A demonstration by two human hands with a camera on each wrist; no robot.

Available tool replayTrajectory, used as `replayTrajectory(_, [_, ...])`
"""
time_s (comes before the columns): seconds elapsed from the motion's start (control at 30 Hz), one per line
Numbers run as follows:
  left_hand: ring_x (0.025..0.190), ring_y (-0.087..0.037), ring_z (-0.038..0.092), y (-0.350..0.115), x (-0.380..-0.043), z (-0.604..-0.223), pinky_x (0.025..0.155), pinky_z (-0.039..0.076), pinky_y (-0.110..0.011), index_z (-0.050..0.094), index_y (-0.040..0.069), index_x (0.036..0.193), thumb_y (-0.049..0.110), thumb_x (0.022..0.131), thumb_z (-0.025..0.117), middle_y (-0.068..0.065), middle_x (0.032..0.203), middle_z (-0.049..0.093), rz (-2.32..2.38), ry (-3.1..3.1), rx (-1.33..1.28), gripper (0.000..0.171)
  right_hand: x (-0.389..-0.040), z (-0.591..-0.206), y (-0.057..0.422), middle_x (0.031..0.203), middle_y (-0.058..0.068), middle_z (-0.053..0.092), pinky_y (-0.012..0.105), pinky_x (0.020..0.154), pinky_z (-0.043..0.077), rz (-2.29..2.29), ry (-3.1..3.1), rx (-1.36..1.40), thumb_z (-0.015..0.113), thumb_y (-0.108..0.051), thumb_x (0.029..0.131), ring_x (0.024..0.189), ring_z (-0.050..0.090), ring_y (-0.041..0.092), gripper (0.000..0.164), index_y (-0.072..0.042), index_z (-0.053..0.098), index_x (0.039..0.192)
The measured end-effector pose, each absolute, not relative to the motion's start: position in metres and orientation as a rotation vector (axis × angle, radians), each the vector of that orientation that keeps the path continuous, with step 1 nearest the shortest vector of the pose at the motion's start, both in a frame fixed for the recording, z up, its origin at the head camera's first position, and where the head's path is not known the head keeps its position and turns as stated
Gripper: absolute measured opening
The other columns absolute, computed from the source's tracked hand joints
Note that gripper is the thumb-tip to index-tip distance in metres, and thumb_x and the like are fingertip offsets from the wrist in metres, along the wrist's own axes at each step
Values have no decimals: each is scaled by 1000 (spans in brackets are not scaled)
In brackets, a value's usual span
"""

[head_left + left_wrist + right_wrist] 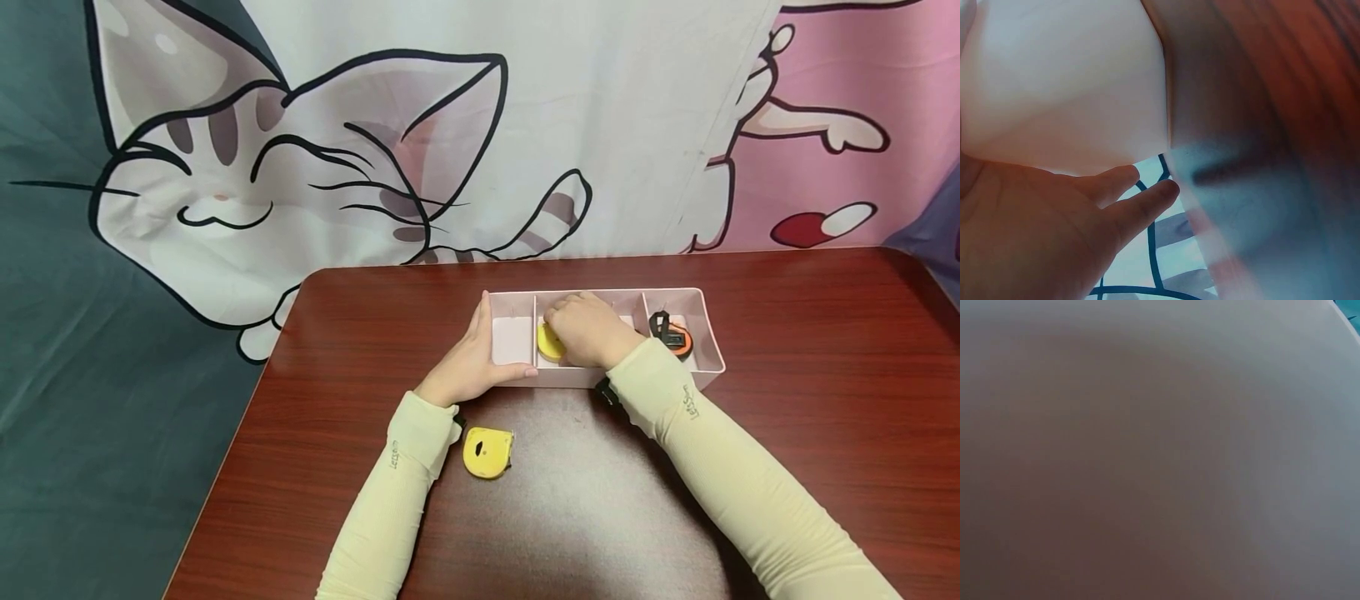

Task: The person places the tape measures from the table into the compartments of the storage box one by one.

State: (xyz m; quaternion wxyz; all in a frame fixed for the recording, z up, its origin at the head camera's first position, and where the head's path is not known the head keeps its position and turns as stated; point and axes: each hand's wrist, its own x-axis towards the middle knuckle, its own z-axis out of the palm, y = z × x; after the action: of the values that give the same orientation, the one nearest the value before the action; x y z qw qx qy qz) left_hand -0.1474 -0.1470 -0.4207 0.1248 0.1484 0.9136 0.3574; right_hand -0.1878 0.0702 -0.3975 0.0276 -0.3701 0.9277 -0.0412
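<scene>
A pale pink divided box lies lengthwise on the table. At its left end my left hand rests against the box, fingers straight along the end wall and thumb along the front rim. In the left wrist view that hand lies beside the pale wall. My right hand reaches into the middle compartment and holds a yellow tape measure, partly hidden by the hand; its fingertips are hidden. The right compartment contains a black and orange tape measure. The right wrist view is a blur.
Another yellow tape measure lies on the reddish-brown wooden table, in front of the box and beside my left wrist. Behind the table's far edge hangs a curtain with a cartoon cat print.
</scene>
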Motion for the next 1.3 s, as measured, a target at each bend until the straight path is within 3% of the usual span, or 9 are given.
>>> replayTrajectory(0.2, [149,-29,20,-147,-148,-422,117,28,-41,-23,13,157,58,80,79,-13,167,-10,1035,2662,425,135,-187,-397,70,105,16,71,50,102,42,-127,2868,-1147,92,-19,66,112,63,38,44,0,70,99])
replayTrajectory(0.4, [148,-29,22,-147,-147,-423,116,30,-42,-23,14,157,58,80,79,-13,167,-10,1029,2665,416,135,-187,-397,70,99,13,71,50,96,46,-140,2876,-1165,93,-20,65,102,66,37,39,-4,69,90])
replayTrajectory(0.8, [148,-28,23,-147,-148,-422,116,30,-41,-22,13,157,58,80,79,-12,168,-10,1035,2663,416,135,-186,-395,71,107,16,70,52,99,45,-202,2851,-1137,94,-24,66,109,64,37,55,2,69,108])
replayTrajectory(1.07, [146,-29,27,-147,-148,-423,115,32,-42,-22,15,157,60,79,79,-11,168,-9,1036,2661,406,136,-182,-392,71,96,12,67,50,95,48,-247,2852,-1142,93,-19,68,97,65,35,48,1,68,103])
replayTrajectory(1.3, [147,-30,25,-147,-148,-423,115,30,-42,-22,13,157,59,80,79,-13,168,-10,1035,2664,422,135,-178,-391,72,101,14,67,49,94,49,-279,2860,-1139,92,-18,70,100,64,35,53,4,67,112])
